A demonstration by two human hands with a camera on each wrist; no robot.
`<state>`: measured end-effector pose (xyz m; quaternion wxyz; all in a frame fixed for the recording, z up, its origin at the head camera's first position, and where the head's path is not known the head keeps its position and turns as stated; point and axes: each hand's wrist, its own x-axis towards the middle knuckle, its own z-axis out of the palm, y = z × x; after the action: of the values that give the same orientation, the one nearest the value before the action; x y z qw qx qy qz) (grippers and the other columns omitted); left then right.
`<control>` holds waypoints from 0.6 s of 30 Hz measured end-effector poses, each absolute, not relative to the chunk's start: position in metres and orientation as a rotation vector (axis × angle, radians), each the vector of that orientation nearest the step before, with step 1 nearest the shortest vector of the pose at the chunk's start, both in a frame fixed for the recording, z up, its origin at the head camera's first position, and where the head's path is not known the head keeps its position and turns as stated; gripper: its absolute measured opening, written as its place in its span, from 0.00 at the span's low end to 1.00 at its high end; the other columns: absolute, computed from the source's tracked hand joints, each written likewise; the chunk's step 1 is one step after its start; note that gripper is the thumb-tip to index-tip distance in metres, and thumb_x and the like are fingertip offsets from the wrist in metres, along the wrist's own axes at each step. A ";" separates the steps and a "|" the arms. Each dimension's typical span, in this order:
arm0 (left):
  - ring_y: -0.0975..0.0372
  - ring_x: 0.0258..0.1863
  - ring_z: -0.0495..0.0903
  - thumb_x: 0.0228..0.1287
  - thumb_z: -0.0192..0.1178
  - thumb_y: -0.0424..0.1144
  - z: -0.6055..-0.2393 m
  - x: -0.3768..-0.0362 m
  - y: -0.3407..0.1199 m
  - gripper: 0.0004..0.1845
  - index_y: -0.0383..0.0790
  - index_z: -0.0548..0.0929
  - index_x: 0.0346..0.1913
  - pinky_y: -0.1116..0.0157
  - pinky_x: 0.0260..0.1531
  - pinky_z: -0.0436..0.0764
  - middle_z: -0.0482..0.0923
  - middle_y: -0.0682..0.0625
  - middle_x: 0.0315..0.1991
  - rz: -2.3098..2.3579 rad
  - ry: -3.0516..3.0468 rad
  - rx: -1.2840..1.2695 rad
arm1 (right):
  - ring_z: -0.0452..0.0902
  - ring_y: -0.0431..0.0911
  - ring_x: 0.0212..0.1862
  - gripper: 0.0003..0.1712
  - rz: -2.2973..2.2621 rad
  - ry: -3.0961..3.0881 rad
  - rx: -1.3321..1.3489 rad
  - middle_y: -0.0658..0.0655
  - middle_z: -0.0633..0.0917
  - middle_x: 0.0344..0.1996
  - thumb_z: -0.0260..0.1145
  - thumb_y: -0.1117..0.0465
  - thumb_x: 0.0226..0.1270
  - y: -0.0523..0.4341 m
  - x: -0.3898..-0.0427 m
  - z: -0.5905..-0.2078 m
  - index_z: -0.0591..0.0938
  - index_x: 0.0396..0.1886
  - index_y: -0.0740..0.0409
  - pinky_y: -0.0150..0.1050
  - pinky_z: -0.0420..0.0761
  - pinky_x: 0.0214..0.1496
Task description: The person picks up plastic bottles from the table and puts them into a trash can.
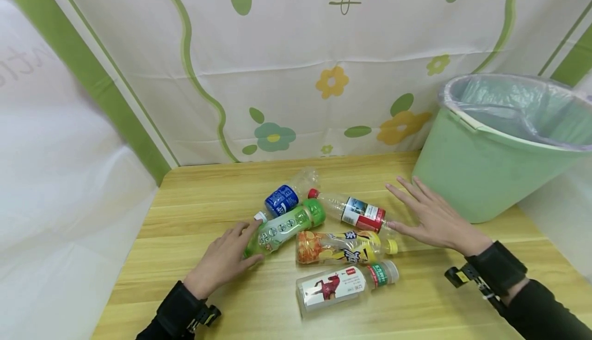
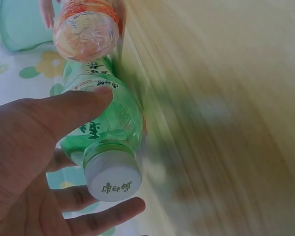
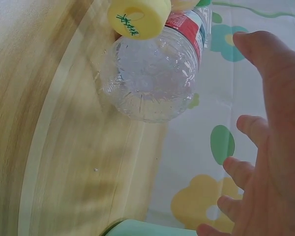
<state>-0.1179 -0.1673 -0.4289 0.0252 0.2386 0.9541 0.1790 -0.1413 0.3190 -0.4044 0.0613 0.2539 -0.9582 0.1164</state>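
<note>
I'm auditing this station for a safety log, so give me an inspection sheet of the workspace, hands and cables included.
Surface: wood-grain table.
Job's things: lying on their sides, green bottle, blue-labelled bottle, red-capped bottle, yellow-capped orange-patterned bottle, white-labelled clear bottle.
Clutter: nothing seen.
Hands: left hand at the green bottle, thumb and fingers on opposite sides, firmness of contact unclear; right hand beside the red-capped bottle, fingers spread, holding nothing.
Cables: nothing seen.
Surroundings: lined pale green bin at right; floral-print cloth behind.
</note>
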 end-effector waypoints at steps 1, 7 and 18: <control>0.39 0.57 0.76 0.63 0.73 0.48 -0.429 -0.118 -0.167 0.43 0.38 0.66 0.76 0.39 0.46 0.81 0.72 0.34 0.64 0.559 2.954 0.739 | 0.45 0.73 0.75 0.51 0.355 -2.900 0.769 0.67 0.55 0.78 0.68 0.38 0.68 0.319 -0.141 -0.404 0.56 0.83 0.46 0.76 0.56 0.64; 0.46 0.51 0.81 0.60 0.76 0.44 -0.430 -0.119 -0.166 0.43 0.36 0.68 0.74 0.48 0.40 0.85 0.77 0.39 0.57 0.582 2.979 0.772 | 0.46 0.73 0.75 0.51 0.364 -2.886 0.763 0.67 0.57 0.78 0.69 0.39 0.67 0.319 -0.140 -0.404 0.59 0.82 0.48 0.76 0.56 0.65; 0.55 0.40 0.83 0.55 0.79 0.40 -0.424 -0.120 -0.168 0.42 0.36 0.71 0.71 0.57 0.34 0.86 0.79 0.40 0.53 0.614 2.956 0.798 | 0.44 0.70 0.76 0.51 0.380 -2.891 0.755 0.68 0.57 0.77 0.69 0.38 0.67 0.321 -0.140 -0.405 0.57 0.83 0.48 0.75 0.55 0.66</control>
<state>-0.1204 -0.1677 -0.4242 0.0094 0.2555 0.9466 0.1966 -0.1398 0.3208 -0.4054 0.0647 0.2502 -0.9578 0.1260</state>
